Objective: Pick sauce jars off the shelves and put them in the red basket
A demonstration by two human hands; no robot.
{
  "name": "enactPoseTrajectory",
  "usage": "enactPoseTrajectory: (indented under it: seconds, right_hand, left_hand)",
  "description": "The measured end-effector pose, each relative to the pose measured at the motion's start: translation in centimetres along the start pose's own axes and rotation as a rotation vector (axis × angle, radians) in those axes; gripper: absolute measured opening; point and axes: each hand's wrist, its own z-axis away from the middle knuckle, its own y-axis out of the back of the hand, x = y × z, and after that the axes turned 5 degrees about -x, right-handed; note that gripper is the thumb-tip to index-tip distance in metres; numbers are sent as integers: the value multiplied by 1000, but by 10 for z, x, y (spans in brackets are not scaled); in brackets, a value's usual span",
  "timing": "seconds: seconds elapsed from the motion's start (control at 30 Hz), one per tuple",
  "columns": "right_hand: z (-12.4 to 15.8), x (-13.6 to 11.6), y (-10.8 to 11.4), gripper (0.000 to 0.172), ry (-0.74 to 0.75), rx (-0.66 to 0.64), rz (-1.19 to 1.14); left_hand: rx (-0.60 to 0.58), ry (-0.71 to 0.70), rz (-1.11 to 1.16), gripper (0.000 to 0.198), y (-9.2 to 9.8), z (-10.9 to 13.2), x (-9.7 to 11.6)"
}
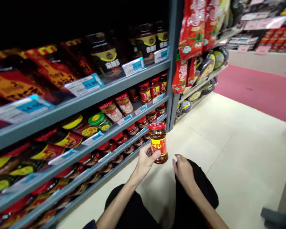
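We are holding up a small glass jar [158, 143] of a dark red-brown, chilli-like preserve, flecked with pieces and packed nearly to the top. It has a glossy red lid [156, 126], screwed on, and a yellow label [159, 146] with a red band and red characters wrapped around its middle. The jar leans slightly in our left hand [145, 160], whose fingers [156, 155] curl around its lower half. Our right hand [184, 173] hangs open and relaxed just beside it, not touching the glass.
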Motion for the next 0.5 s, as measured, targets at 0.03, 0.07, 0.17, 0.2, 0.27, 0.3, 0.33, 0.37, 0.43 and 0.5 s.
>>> enactPoseTrajectory:
  seconds: [0.03, 0.07, 0.17, 0.2, 0.27, 0.3, 0.33, 0.37, 0.43, 0.5]
  right_hand:
    - [-15, 1, -8, 39, 58, -75, -20]
    - [-26, 2, -17, 39, 95, -143, -25]
    - [-38, 13, -38, 38, 195, -258, -10]
    - [-36, 18, -42, 40, 238, -280, -17]
    - [-28, 26, -47, 47, 322, -325, -58]
    - [-26, 30, -51, 50, 361, -353, -91]
    - [-25, 33, -55, 53, 388, -382, -127]
    - [-27, 36, -62, 55, 403, -411, -162]
    - [-36, 47, -80, 59, 383, -472, -213]
    - [-48, 69, -102, 60, 295, -527, -211]
  left_hand:
    - [50, -16, -11, 47, -6, 2, 3]
    - [99, -24, -18, 46, -11, 6, 5]
    - [259, -18, -49, 46, -21, 22, 14]
    - [314, -10, -63, 47, -24, 26, 18]
    - [403, 10, -92, 51, -30, 31, 25]
    - [434, 17, -109, 53, -33, 32, 28]
    - [458, 24, -126, 55, -36, 32, 31]
    - [479, 31, -144, 56, -39, 31, 33]
    - [517, 52, -179, 57, -46, 30, 36]
    - [545, 78, -202, 57, -53, 32, 37]
